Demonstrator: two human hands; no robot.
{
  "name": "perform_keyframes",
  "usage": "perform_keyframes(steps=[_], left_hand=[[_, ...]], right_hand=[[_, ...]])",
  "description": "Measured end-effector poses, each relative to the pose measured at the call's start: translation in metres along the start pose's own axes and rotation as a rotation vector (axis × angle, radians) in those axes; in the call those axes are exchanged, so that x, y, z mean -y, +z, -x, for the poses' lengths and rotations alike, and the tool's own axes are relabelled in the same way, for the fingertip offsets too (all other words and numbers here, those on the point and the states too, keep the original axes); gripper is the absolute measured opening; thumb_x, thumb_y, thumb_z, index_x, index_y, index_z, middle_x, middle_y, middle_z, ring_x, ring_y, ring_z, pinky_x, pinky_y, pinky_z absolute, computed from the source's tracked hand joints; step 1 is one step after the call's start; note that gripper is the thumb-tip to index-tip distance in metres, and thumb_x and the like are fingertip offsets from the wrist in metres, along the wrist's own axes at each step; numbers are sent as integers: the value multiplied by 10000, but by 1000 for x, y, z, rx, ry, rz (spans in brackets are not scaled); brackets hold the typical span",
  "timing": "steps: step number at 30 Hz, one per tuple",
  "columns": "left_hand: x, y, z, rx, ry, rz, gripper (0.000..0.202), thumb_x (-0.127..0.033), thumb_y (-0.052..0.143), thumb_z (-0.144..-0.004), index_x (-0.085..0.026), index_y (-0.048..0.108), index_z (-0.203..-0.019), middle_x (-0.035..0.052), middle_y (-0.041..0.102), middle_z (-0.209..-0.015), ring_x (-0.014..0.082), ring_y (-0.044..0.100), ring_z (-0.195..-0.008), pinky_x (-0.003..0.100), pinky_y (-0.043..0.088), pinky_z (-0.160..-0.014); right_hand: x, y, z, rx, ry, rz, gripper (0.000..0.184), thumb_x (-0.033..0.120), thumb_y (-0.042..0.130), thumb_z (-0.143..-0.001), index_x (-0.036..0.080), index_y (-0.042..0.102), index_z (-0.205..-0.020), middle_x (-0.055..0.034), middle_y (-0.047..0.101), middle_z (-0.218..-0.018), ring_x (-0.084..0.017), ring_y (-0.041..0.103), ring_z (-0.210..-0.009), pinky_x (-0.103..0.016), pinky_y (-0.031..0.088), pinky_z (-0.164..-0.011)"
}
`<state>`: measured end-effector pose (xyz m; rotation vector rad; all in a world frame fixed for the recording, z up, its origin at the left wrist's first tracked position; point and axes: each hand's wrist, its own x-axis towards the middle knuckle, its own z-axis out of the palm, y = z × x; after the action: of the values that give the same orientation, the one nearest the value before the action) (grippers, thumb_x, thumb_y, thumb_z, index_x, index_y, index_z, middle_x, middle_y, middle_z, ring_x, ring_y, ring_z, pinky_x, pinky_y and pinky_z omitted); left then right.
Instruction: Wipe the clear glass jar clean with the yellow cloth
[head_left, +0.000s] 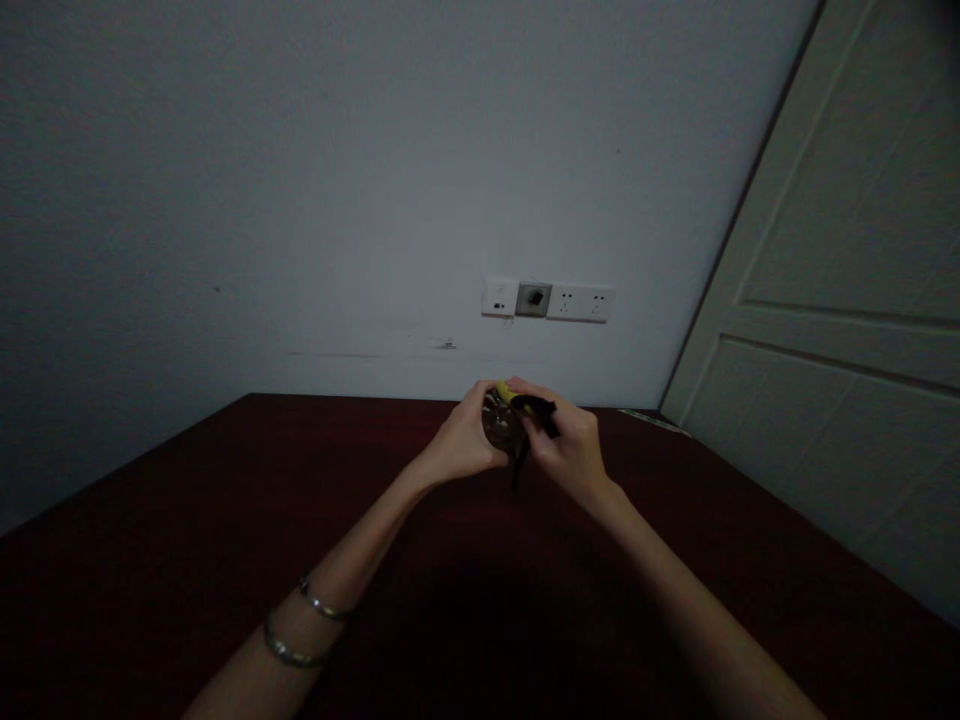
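Observation:
My left hand (466, 437) is curled around the side of a round, dark brown, shiny object (502, 424), with the thumb below it. Its round end faces me; it looks like the base of a bottle or jar, but the dim light hides its exact kind. At its right side, my right hand (568, 437) is closed on a limp black piece (534, 404), which hangs beside the round object. A yellow strip (505, 391) shows along the top between both hands. Whether the yellow and black parts are one thing I cannot tell.
Both hands are above a dark red table (300, 480) that reaches a pale wall (360, 180). Wall sockets (581, 303) sit behind the hands. On the right stands a panelled white door (847, 330). A thin flat item (652, 420) lies at the table's far right corner.

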<state>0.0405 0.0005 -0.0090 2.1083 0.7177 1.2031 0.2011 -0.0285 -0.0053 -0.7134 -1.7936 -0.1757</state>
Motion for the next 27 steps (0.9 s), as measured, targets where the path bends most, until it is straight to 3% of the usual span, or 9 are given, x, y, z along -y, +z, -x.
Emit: perform_keyframes(steps=[5,12,20,27], left_hand=[[4,0,1,-27,-12,-70,663,-123,720,-523,-184,450,-1125,56,581,-1038,215,579,-901,357,477,-777],[-2,0,2,-3,-84,-67,733,-194,768,-526,-188,447,-1185,62,611,-1004,232,601,-886,381,490,-762],[-2,-3,-3,-14,-49,223,642,-166,783,-516,-156,453,-1067,94,613,-1074,218,607,-954,386,488,-846],[-11,-4,0,26,-51,290,649,-216,811,-543,-147,462,-1085,101,610,-1080,230,606,-980,390,483,-872]], right_hand=[[0,-1,2,151,-196,-47,528,46,491,-751,265,572,-1224,-41,648,-1215,-211,585,-1164,-434,465,-1023],[-11,-11,-5,98,44,-68,297,173,512,-853,222,646,-1114,-74,687,-1141,-218,652,-1054,-395,524,-934],[9,-13,-4,181,-224,-130,435,82,509,-814,247,586,-1209,-45,649,-1217,-202,581,-1173,-430,464,-1033],[-3,-13,-4,-69,80,-164,272,141,545,-844,240,654,-1072,-58,695,-1123,-211,648,-1059,-421,520,-955]])
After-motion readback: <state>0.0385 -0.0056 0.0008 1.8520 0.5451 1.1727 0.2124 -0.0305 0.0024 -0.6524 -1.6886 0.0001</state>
